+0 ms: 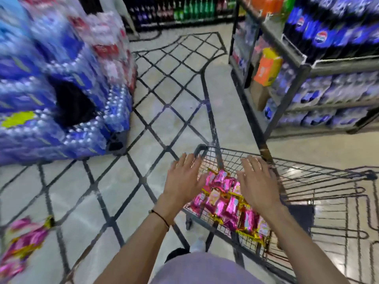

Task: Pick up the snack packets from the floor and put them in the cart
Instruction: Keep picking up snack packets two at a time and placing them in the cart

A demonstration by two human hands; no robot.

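Note:
A wire shopping cart (320,177) stands at the lower right, and a heap of pink and gold snack packets (223,199) lies inside it. My left hand (183,181) hovers over the cart's left rim with fingers spread and nothing in it. Spread flat and empty as well, my right hand (256,181) hangs just above the packets. More pink and gold snack packets (24,244) lie blurred on the floor at the lower left, well away from both hands.
Stacked shrink-wrapped bottle packs (57,89) fill the left side. A metal shelf rack (303,66) with drink bottles and cartons stands at the right. Tiled floor (168,111) with dark diagonal lines runs between them toward a far drinks shelf (184,11).

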